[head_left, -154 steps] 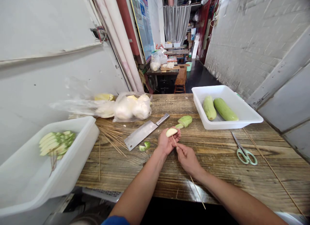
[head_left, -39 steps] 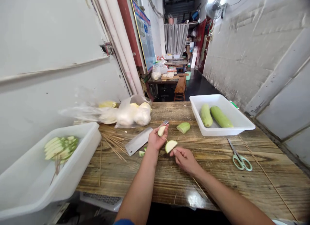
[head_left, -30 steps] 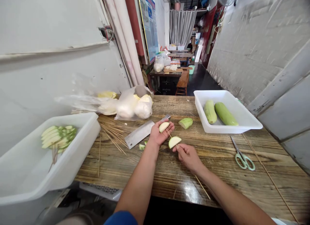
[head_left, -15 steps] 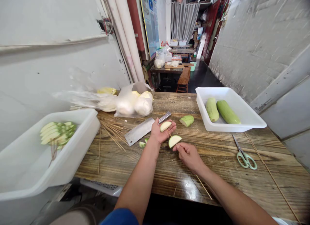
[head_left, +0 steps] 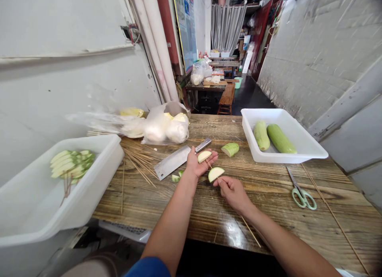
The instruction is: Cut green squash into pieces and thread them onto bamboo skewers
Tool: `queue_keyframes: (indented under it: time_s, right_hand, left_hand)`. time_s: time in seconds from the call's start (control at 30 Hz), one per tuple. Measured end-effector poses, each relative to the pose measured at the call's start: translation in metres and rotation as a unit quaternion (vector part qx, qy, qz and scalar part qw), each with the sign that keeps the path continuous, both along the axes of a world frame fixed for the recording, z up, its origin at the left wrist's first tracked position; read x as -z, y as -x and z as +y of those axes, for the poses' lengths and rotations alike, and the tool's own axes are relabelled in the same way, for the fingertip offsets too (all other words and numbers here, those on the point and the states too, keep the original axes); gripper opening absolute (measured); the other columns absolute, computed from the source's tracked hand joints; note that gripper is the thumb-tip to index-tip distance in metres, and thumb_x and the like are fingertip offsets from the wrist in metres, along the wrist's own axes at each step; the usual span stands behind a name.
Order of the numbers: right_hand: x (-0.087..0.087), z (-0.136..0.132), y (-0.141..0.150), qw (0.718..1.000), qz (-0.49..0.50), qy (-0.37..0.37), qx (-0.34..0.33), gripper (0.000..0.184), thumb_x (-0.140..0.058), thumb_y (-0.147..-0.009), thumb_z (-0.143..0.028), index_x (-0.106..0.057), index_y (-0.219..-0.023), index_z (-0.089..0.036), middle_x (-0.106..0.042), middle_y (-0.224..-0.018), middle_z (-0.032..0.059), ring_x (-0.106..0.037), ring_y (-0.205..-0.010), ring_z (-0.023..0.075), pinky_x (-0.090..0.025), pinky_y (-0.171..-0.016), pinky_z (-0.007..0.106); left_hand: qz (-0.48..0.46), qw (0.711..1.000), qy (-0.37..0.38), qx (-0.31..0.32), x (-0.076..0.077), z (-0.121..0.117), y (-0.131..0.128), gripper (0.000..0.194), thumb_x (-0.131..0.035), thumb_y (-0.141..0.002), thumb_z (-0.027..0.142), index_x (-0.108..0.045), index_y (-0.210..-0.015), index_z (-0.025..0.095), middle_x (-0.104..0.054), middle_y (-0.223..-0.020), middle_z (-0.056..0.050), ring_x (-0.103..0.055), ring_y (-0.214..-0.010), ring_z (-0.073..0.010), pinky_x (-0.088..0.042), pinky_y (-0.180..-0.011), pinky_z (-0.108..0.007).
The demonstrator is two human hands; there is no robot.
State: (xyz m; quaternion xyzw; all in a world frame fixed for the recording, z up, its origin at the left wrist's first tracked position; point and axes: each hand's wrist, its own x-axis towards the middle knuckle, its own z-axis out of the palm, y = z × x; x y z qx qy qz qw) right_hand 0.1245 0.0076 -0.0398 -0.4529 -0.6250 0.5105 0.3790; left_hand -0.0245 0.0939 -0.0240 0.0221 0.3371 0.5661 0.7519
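Observation:
My left hand [head_left: 195, 163] is palm up with its fingers stretched out, cradling a half-round zucchini slice [head_left: 204, 156]. A thin wooden skewer [head_left: 251, 231] runs from that slice through a second zucchini slice [head_left: 215, 174], which sits between my hands. My right hand [head_left: 232, 192] pinches the skewer just below the second slice, and the skewer's long end sticks out under my right forearm. Behind my left hand lies a cleaver [head_left: 173, 162], partly hidden by it. A cut zucchini piece [head_left: 230, 149] rests beyond my hands, and small green offcuts [head_left: 176, 178] lie beside my left wrist.
A white tub [head_left: 98, 181] at left holds skewered slices [head_left: 70, 164]. Loose skewers [head_left: 139, 159] and bagged white vegetables [head_left: 165, 127] lie near it. At right, a white tray [head_left: 286, 158] holds two whole zucchinis [head_left: 279, 138]; scissors [head_left: 303, 195] and a long stick [head_left: 337, 221] lie in front.
Five seconds ago a single slice was at the skewer's tip in my left hand. Now a second slice is on the skewer, farther down. Over the last half second my hands hardly move.

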Motion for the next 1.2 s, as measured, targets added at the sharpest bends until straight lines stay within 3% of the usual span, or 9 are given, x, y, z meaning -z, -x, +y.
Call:
queue_keyframes:
  time_s: [0.57,0.97,1.2]
  right_hand:
    - [-0.001,0.0,0.001,1.0,-0.008,-0.011,0.003,0.027,-0.043,-0.082,-0.034,-0.06,-0.07,-0.017,-0.034,-0.041,-0.0081,-0.027,-0.037,0.0084,-0.021,-0.041,0.021]
    - [0.004,0.001,0.0,1.0,-0.017,-0.026,0.002,0.027,-0.04,-0.082,-0.033,-0.059,-0.07,-0.017,-0.034,-0.041,-0.0083,-0.027,-0.038,0.0088,-0.024,-0.043,0.021]
    - [0.008,0.002,0.001,0.999,-0.02,-0.042,0.012,0.027,-0.039,-0.082,-0.034,-0.057,-0.071,-0.017,-0.034,-0.041,-0.0085,-0.031,-0.039,0.0097,-0.026,-0.045,0.022]
  left_hand:
    - [0.03,0.999,0.006,0.012,-0.001,-0.001,-0.003,0.065,-0.02,-0.087,0.055,-0.058,-0.088,0.003,-0.064,-0.067,-0.018,-0.065,-0.064,-0.0254,-0.053,-0.063,-0.041]
    - [0.077,0.996,0.009,0.049,-0.002,-0.004,-0.01,0.068,-0.017,-0.087,0.057,-0.058,-0.082,0.003,-0.064,-0.069,-0.022,-0.066,-0.068,-0.0289,-0.053,-0.064,-0.043]
    - [0.078,0.994,0.003,0.075,0.0,-0.007,-0.016,0.055,-0.024,-0.09,0.047,-0.058,-0.079,0.005,-0.064,-0.067,-0.019,-0.066,-0.067,-0.028,-0.052,-0.068,-0.044]
